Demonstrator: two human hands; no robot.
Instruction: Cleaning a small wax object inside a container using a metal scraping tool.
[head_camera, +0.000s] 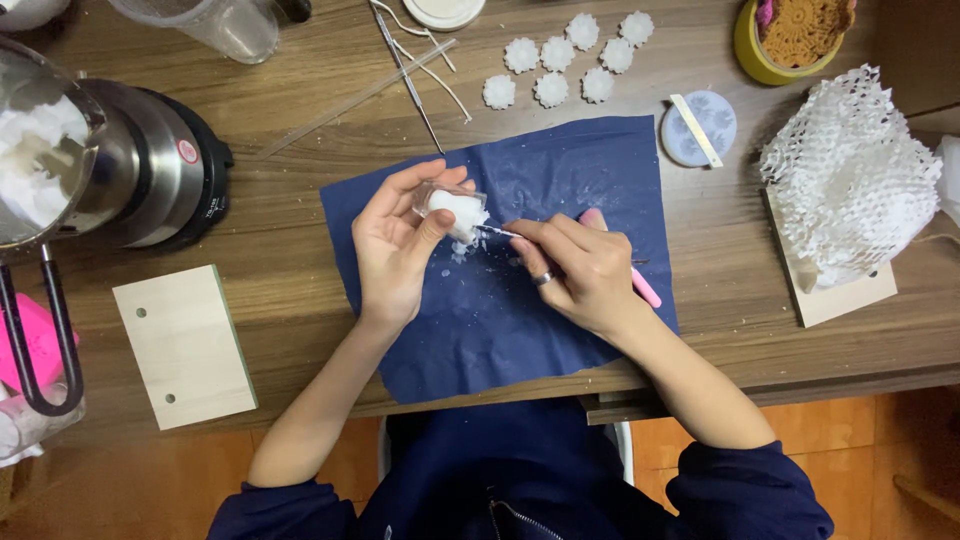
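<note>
While the left hand (395, 250) pinches a small clear mould (450, 205) filled with white wax over the dark blue sheet (500, 320), its grip is closed on the mould between thumb and fingers, tilting it toward the other hand. The right hand (580, 270), a ring on one finger, holds a pink-handled tool (640, 280) in a tight pen-like grip, the thin tip touching the white lump at the mould's mouth. White crumbs lie scattered on the sheet below. Beyond the sheet, seven white flower-shaped pieces (565, 60) sit on the desk (280, 130), near a round pale blue mould (698, 128). A metal pot (110, 165) stands at the left, a pale wooden board (185, 345) before it.
</note>
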